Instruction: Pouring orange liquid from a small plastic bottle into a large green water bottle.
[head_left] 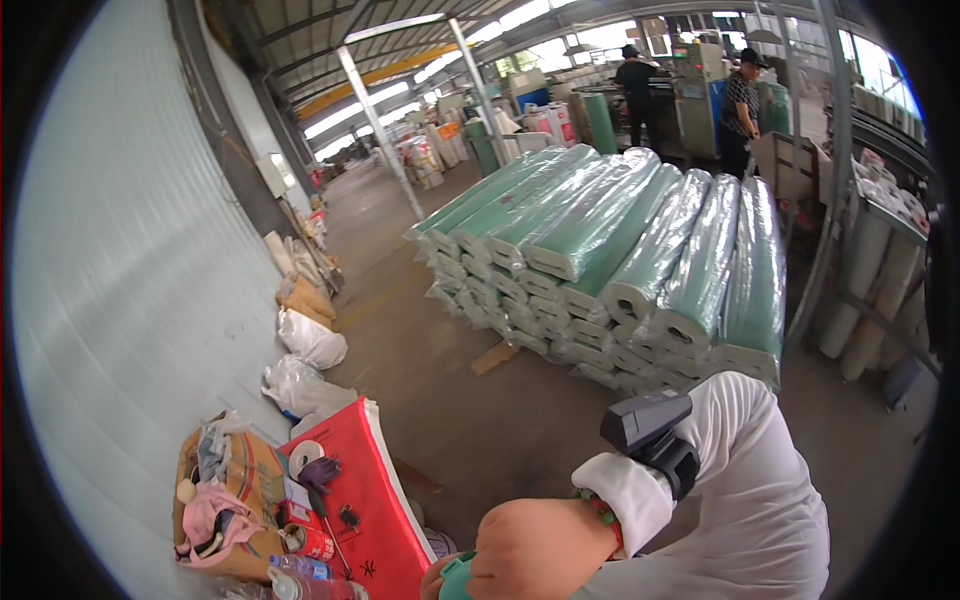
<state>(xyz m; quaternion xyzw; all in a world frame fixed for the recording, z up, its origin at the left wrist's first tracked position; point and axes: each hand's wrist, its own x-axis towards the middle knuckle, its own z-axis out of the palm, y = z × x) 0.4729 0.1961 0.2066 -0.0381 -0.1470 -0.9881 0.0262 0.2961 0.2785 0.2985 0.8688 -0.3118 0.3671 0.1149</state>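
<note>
My right hand (540, 550) is at the lower edge, its fingers curled with the back of the hand upward. It is closed around a small teal-green rounded thing (457, 575), whose kind I cannot make out because the frame cuts it off. Beyond that thing a bit of skin (432, 579) shows, perhaps my left hand; its fingers are hidden. My right arm wears a white sleeve (740, 480), a beaded bracelet (603, 512) and a black strapped device (650, 430). Beside the hands lies a red-topped surface (375, 500) with a screwdriver (328, 525) and dark purple gloves (318, 472).
A stack of green rolls in clear plastic (600, 250) fills the middle. A cardboard box with cloths (255, 480) and bottles (300, 568) stand at lower left by the pale wall (100, 300). Two people (738, 110) stand at the back near machines. A metal post (835, 150) rises at right.
</note>
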